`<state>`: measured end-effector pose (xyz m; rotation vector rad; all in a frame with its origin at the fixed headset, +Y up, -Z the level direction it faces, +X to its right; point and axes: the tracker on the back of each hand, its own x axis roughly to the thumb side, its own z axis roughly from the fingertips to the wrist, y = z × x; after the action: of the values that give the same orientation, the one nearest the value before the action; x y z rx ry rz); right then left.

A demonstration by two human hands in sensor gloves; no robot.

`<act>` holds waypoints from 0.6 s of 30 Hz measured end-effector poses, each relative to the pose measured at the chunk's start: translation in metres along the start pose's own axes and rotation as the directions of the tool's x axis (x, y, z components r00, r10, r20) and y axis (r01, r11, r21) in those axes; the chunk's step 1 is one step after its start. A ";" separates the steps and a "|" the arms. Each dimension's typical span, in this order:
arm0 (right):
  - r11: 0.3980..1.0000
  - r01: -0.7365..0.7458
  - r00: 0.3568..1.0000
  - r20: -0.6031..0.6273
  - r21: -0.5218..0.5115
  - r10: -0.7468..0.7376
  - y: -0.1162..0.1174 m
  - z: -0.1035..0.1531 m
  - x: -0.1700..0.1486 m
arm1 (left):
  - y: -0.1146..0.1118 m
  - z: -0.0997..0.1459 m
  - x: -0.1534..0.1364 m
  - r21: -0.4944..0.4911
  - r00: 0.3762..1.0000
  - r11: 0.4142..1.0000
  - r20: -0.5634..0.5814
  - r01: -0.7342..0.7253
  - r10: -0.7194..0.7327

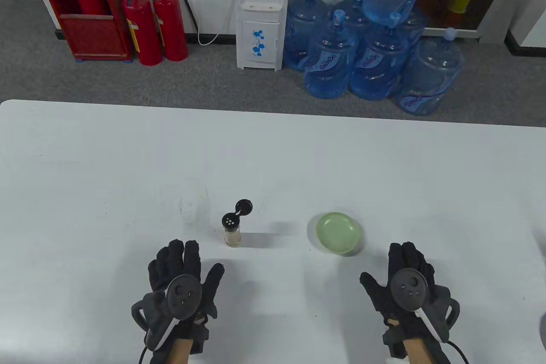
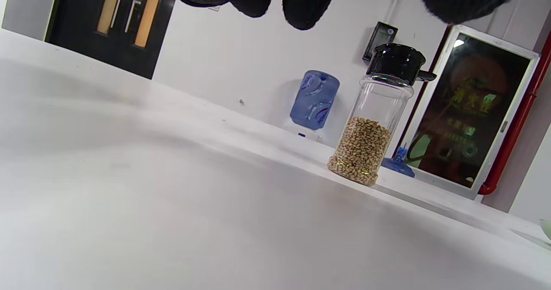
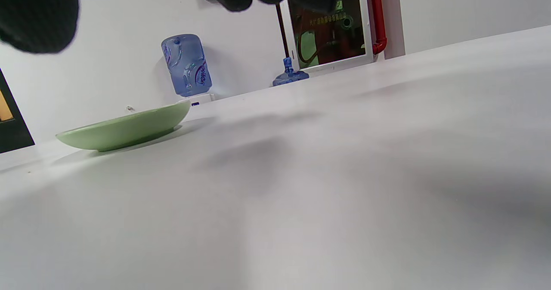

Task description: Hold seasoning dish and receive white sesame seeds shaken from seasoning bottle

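Nothing's happening yet tbh: both hands, left hand (image 1: 181, 281) and right hand (image 1: 407, 283), are hovering spread, holding nothing. Seasoning bottle (image 1: 232, 227), lid flipped open, is sitting left of the green dish (image 1: 339, 234) on the counter (image 1: 273, 155). Grabbing and shaking are still to do.

Left hand (image 1: 181, 283): open and flat, holding nothing, just below the bottle (image 1: 232, 229).
Right hand (image 1: 405, 283): open and flat, holding nothing, below and right of the dish (image 1: 339, 233).
Bottle: stands upright; its black lid (image 1: 243, 206) sticks out behind.
Between bottle and dish: bare surface (image 1: 273, 159).
Bottle to dish: well apart.
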<state>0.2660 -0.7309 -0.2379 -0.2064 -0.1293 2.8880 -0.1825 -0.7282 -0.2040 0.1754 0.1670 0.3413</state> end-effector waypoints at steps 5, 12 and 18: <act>1.000 -0.003 1.000 -0.002 0.014 0.003 0.001 0.000 0.001 | 0.000 0.000 0.000 -0.003 1.000 1.000 -0.002 -0.004 0.004; 1.000 -0.014 1.000 0.000 0.020 0.014 0.003 -0.001 0.003 | 0.000 0.000 0.000 -0.001 1.000 1.000 -0.003 -0.002 0.002; 1.000 -0.017 1.000 -0.002 0.021 0.017 0.003 0.000 0.003 | 0.000 0.000 0.000 0.002 1.000 1.000 -0.004 -0.005 0.005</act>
<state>0.2623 -0.7330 -0.2385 -0.2079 -0.0978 2.9047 -0.1827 -0.7279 -0.2043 0.1770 0.1712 0.3468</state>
